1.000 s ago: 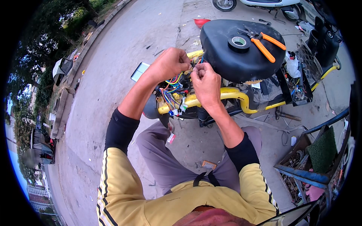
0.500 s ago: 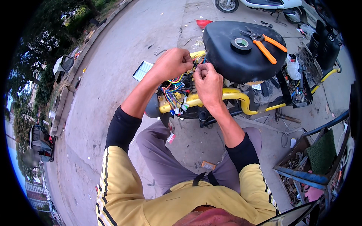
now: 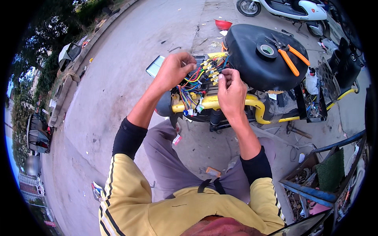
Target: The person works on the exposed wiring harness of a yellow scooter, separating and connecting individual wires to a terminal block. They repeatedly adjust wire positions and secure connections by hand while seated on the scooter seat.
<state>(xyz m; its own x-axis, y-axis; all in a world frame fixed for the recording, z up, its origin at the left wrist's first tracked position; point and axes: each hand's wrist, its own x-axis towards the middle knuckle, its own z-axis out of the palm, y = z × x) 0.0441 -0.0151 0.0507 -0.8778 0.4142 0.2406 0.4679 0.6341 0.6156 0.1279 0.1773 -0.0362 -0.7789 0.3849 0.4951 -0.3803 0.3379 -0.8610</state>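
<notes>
Over a bundle of coloured wires (image 3: 199, 78) on the yellow-framed vehicle, both my hands are raised. My left hand (image 3: 173, 70) is at the bundle's left side, its fingers curled toward the thumb; anything between them is hidden. To the right, my right hand (image 3: 233, 92) has thumb and forefinger closed at the wires' edge, and what they pinch is too small to name. Between the hands lie several yellow-sleeved wire terminals (image 3: 212, 72). White and blue plug connectors (image 3: 192, 111) hang from the wires nearer me.
On the black seat (image 3: 252, 51) rest a roll of black tape (image 3: 266, 51) and orange-handled pliers (image 3: 289, 59). A yellow frame tube (image 3: 212, 103) runs before me. A hammer (image 3: 299, 130) lies on the ground, near a metal rack (image 3: 315, 188). A white scooter (image 3: 291, 10) stands beyond.
My hands have moved apart, uncovering the yellow terminals between them. The view has shifted slightly, so the vehicle sits a little farther right.
</notes>
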